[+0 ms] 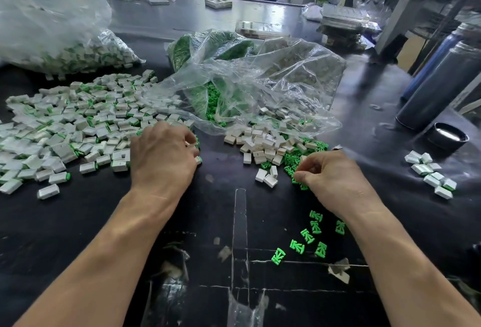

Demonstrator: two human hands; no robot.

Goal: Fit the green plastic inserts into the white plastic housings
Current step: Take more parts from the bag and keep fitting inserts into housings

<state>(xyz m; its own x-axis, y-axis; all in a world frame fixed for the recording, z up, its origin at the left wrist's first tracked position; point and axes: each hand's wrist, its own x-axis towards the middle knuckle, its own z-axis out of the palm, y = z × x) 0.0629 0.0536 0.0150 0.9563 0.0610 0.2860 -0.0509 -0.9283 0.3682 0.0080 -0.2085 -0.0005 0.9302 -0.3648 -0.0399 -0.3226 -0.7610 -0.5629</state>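
Observation:
A wide heap of white housings with green inserts fitted (78, 128) covers the left of the black table. My left hand (164, 154) lies at its right edge, fingers curled round a white housing with a green end (198, 160). In the middle is a smaller pile of empty white housings (265, 144) mixed with loose green inserts (289, 162). My right hand (330, 178) sits on that pile's near edge, thumb and fingers pinching among the green inserts. Several loose green inserts (308, 235) lie near my right wrist.
Clear plastic bags (260, 79) holding green inserts and housings lie behind the piles; another full bag (57, 48) is at back left. A small group of assembled housings (432, 175) sits at right, near dark cylinders (440, 87) and a black cap (449, 136).

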